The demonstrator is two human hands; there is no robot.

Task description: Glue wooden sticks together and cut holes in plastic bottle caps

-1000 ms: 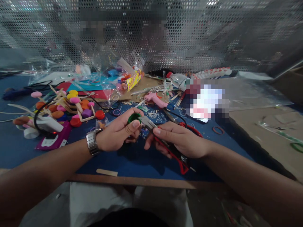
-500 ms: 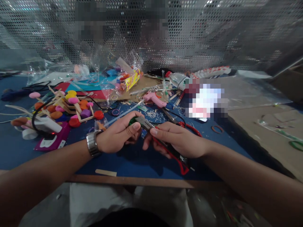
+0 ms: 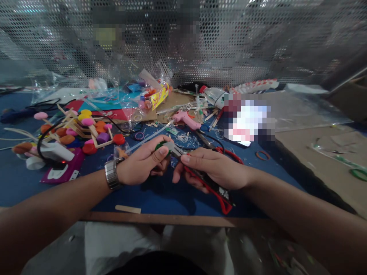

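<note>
My left hand [image 3: 140,162] is closed around a small green bottle cap [image 3: 158,146], gripping it between thumb and fingers; its hollow side is partly covered. My right hand [image 3: 219,166] is wrapped round a cutter knife [image 3: 175,149] with a red and black handle. The knife's metal front end lies against the cap's rim, close to the left thumb. Whether the blade tip is inside the cap or cutting its edge is hidden. Just beyond the right hand lie red-handled scissors [image 3: 233,153], partly covered by it.
A pink glue gun [image 3: 187,119] lies behind the hands among shavings. At left are a stick model with coloured caps [image 3: 97,133] and a purple power socket [image 3: 67,168]. A lit phone [image 3: 243,122] and plastic bottle [image 3: 213,96] are right. A craft stick [image 3: 128,209] lies near the front edge.
The knife's front end has moved left over the cap, then drawn back slightly. The cap has tilted, so less of its hollow shows. Both hands keep their grips.
</note>
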